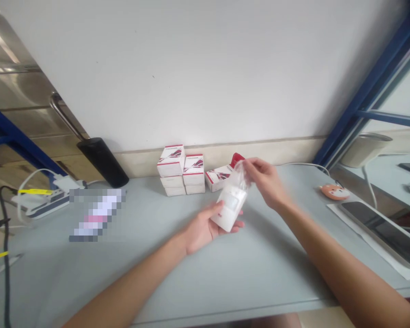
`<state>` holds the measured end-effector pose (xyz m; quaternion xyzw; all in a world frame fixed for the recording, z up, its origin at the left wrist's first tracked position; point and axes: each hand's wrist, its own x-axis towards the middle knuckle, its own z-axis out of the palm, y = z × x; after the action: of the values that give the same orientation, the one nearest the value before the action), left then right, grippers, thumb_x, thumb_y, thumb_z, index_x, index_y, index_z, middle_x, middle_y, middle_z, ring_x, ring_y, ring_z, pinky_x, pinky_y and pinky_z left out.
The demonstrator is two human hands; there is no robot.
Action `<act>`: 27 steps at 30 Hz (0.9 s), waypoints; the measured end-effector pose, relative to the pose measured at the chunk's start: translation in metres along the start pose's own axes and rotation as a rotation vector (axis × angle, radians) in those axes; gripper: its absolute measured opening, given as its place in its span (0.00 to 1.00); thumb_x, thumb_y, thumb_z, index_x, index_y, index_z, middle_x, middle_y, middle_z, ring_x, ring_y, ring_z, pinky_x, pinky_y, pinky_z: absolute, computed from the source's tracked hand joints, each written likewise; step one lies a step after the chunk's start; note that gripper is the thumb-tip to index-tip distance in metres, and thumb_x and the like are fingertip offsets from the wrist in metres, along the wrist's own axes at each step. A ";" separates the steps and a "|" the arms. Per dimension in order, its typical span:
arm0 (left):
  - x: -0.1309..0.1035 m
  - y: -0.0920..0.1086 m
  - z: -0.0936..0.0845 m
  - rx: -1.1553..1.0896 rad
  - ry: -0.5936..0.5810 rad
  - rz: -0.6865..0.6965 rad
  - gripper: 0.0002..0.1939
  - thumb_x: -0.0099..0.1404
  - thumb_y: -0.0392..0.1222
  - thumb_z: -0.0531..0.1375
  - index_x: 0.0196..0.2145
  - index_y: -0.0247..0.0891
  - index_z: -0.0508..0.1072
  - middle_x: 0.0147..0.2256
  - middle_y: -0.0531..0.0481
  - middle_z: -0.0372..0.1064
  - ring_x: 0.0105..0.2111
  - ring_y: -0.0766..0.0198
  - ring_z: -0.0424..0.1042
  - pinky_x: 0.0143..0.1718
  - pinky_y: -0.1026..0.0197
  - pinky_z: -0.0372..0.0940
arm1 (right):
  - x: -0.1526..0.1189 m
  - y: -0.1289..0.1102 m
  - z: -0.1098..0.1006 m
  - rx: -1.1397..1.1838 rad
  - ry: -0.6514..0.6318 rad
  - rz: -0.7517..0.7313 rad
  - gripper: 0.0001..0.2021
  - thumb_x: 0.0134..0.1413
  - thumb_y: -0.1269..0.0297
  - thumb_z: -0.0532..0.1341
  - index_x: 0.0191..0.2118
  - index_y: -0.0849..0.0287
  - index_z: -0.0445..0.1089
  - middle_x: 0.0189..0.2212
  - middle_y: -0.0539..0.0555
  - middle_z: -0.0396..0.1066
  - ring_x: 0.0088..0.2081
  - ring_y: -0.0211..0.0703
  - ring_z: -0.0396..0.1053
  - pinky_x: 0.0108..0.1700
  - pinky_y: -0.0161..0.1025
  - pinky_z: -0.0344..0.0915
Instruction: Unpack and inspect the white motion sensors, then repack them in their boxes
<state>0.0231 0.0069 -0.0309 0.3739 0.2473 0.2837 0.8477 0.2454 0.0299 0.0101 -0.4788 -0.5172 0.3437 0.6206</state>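
My left hand [203, 228] is closed around a white motion sensor [229, 212] with a pale window on its front, tilted above the desk. A clear plastic bag [241, 175] covers the sensor's upper end. Between its fingertips my right hand [261, 175] pinches the top of that bag. Just behind the hands lies a small white and red box [218, 176], with a red flap [237, 158] standing up at its far end. To its left, several similar closed boxes [171, 159] are stacked against the wall.
On the left are a power strip [51, 202] with plugs and cables, a blurred-out flat item [97, 216] and a black cylinder [104, 161] leaning on the wall. At the right sit an orange animal-faced object [335, 191] and a long dark-topped device [382, 232]. Blue posts [358, 98] flank the grey desk [150, 273].
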 end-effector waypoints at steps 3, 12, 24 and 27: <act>-0.002 0.000 0.001 0.054 -0.018 -0.025 0.22 0.70 0.46 0.67 0.58 0.33 0.73 0.52 0.33 0.78 0.43 0.50 0.82 0.51 0.49 0.71 | 0.019 0.008 -0.024 0.035 0.234 -0.105 0.15 0.60 0.49 0.67 0.36 0.57 0.75 0.23 0.47 0.68 0.23 0.36 0.63 0.27 0.36 0.61; 0.001 0.003 -0.002 -0.076 -0.017 0.019 0.26 0.73 0.52 0.59 0.61 0.33 0.68 0.49 0.30 0.78 0.37 0.52 0.79 0.43 0.52 0.67 | 0.050 0.083 -0.086 -0.509 0.497 0.067 0.09 0.52 0.61 0.69 0.39 0.56 0.74 0.28 0.52 0.72 0.35 0.48 0.71 0.47 0.47 0.68; -0.002 0.005 0.005 -0.165 0.156 0.118 0.29 0.66 0.42 0.55 0.64 0.39 0.60 0.44 0.37 0.80 0.33 0.49 0.79 0.40 0.51 0.66 | 0.015 0.030 -0.025 -0.598 0.248 -0.477 0.12 0.65 0.59 0.57 0.44 0.54 0.76 0.38 0.55 0.72 0.35 0.45 0.68 0.42 0.44 0.67; -0.002 0.007 0.005 -0.153 0.136 0.168 0.28 0.66 0.43 0.54 0.63 0.37 0.63 0.43 0.37 0.80 0.33 0.50 0.78 0.41 0.51 0.66 | -0.005 0.008 -0.001 -0.476 -0.044 -0.273 0.12 0.66 0.55 0.58 0.41 0.53 0.77 0.29 0.49 0.71 0.27 0.40 0.63 0.33 0.40 0.62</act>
<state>0.0227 0.0067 -0.0220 0.3073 0.2497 0.3967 0.8282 0.2461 0.0275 0.0015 -0.5292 -0.6566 0.1359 0.5200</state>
